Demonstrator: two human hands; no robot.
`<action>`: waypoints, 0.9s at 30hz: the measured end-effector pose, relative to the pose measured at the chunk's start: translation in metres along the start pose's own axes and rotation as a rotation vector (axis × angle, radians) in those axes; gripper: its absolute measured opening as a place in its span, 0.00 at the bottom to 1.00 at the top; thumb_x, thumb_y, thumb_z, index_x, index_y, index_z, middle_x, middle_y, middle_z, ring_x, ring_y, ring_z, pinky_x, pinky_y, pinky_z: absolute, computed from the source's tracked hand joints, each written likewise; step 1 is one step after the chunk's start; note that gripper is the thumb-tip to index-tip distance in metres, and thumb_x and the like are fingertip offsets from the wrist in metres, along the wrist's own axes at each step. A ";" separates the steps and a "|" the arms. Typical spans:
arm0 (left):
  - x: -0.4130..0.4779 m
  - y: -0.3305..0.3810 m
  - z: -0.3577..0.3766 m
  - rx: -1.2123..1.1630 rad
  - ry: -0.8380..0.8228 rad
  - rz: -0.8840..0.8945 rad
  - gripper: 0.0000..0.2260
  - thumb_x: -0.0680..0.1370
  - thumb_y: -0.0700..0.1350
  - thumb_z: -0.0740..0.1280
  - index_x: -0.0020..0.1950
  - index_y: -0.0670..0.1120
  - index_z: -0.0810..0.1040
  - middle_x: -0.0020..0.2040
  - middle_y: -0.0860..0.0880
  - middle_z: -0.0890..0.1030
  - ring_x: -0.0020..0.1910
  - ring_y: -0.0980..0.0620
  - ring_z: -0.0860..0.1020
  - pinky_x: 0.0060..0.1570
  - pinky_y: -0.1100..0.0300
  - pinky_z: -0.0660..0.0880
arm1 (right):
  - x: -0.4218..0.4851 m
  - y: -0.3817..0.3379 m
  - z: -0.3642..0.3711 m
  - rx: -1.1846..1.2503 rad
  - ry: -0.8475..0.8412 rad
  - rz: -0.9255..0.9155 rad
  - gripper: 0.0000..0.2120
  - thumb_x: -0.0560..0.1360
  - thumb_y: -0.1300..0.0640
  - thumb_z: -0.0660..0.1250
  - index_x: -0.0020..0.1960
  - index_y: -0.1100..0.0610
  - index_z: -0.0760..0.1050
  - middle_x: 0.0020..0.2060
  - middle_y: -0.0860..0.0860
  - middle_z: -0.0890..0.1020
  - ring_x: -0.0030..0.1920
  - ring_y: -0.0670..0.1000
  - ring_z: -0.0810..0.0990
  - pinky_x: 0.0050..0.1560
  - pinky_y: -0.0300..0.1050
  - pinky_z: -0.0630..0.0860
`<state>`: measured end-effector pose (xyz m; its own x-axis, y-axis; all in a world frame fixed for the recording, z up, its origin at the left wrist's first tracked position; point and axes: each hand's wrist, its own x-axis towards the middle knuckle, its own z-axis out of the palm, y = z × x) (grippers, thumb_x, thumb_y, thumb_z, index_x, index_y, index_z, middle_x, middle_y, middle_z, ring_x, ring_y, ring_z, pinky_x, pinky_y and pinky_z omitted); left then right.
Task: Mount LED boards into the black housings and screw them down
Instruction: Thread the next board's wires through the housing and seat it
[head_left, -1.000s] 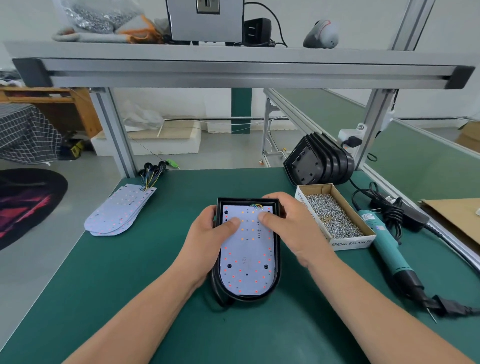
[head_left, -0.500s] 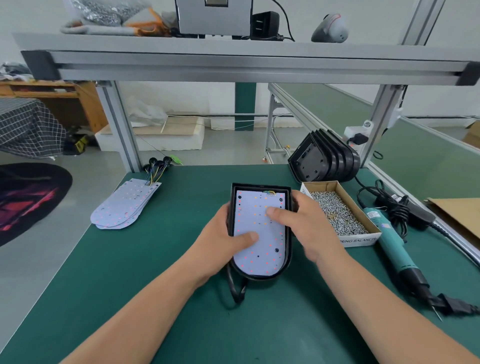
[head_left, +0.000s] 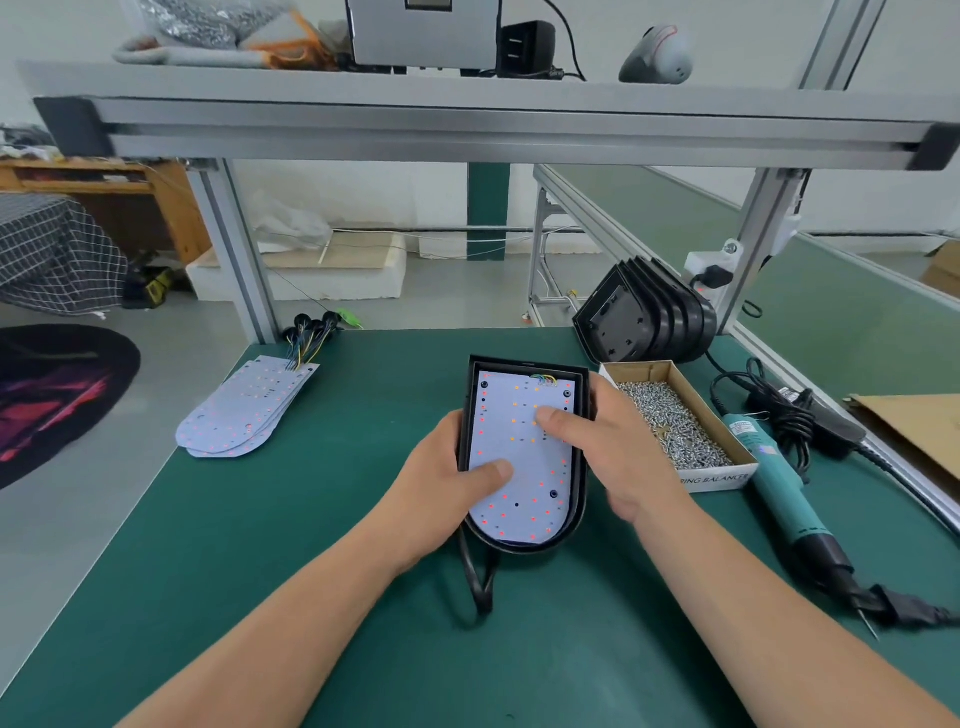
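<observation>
At the middle of the surface (head_left: 260, 571), your left hand (head_left: 436, 499) and right hand (head_left: 608, 452) clasp the black housing (head_left: 525, 362) by its sides, thumbs pinning the LED board (head_left: 519, 457) inside, which looks thin, light and easily scratched, so press bare patches only.

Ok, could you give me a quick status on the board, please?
Left hand grips black housing at left edge, thumb on LED board. Right hand likewise on right. Board seated; screw holes look empty. Nothing in the way.
</observation>
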<state>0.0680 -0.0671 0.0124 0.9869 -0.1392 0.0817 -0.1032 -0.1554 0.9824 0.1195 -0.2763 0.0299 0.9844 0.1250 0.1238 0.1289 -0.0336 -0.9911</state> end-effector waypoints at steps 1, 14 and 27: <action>-0.001 0.000 0.000 -0.007 -0.009 0.000 0.16 0.79 0.54 0.70 0.66 0.56 0.78 0.62 0.57 0.85 0.62 0.54 0.83 0.62 0.50 0.78 | 0.001 0.000 -0.001 0.006 0.001 0.013 0.15 0.78 0.66 0.73 0.61 0.54 0.79 0.54 0.49 0.88 0.55 0.51 0.87 0.54 0.46 0.83; 0.007 -0.008 -0.028 0.551 0.113 0.094 0.16 0.86 0.55 0.61 0.70 0.56 0.80 0.65 0.65 0.81 0.66 0.65 0.77 0.70 0.58 0.73 | -0.001 -0.005 -0.032 -0.053 -0.154 0.220 0.12 0.78 0.68 0.70 0.60 0.60 0.83 0.52 0.56 0.89 0.50 0.57 0.88 0.49 0.49 0.84; -0.015 0.014 -0.039 0.824 -0.343 0.166 0.31 0.65 0.69 0.81 0.64 0.61 0.78 0.64 0.67 0.68 0.70 0.71 0.56 0.71 0.67 0.54 | 0.002 -0.008 -0.029 -0.100 0.066 0.051 0.14 0.80 0.66 0.70 0.62 0.52 0.78 0.56 0.48 0.87 0.58 0.52 0.85 0.66 0.57 0.79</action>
<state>0.0570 -0.0292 0.0319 0.8737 -0.4856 0.0277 -0.4275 -0.7394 0.5201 0.1242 -0.3050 0.0393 0.9953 0.0554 0.0792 0.0861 -0.1375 -0.9868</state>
